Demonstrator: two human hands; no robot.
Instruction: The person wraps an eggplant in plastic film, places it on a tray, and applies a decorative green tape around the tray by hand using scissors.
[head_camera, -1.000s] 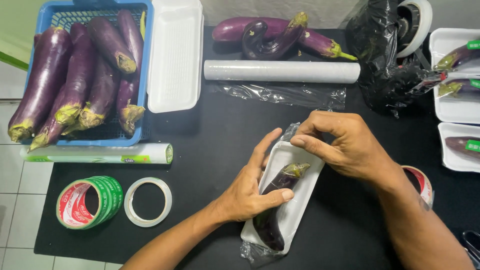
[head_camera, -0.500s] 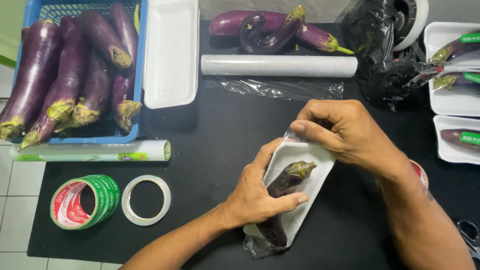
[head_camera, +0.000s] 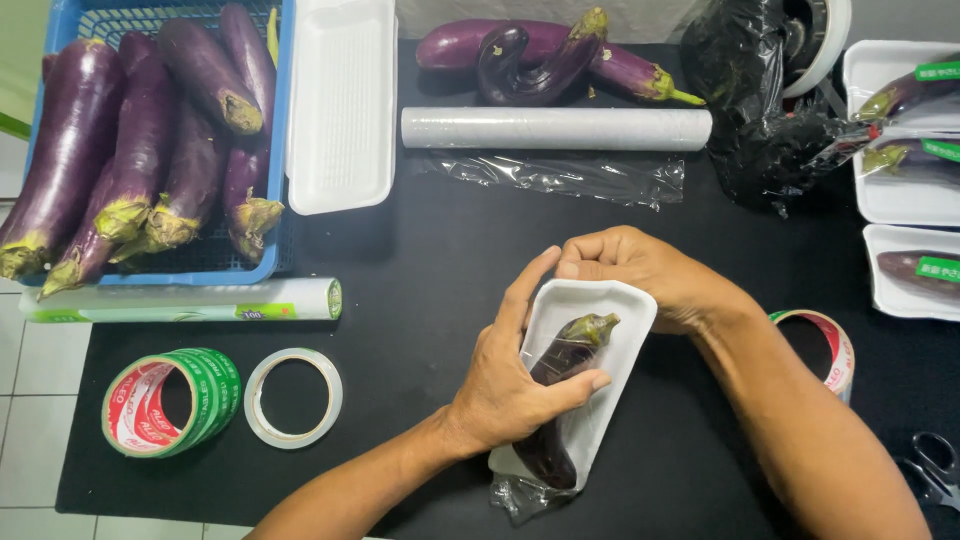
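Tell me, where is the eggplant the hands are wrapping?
In the head view, the eggplant lies in a white foam tray low in the middle of the black table, under the left hand, with the right hand at the tray's top end.

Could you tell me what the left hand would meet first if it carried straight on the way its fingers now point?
The left hand lies on the eggplant in the white foam tray, fingers pointing up and right. Going on, it would probably meet the right hand at the tray's far end, though depth is uncertain.
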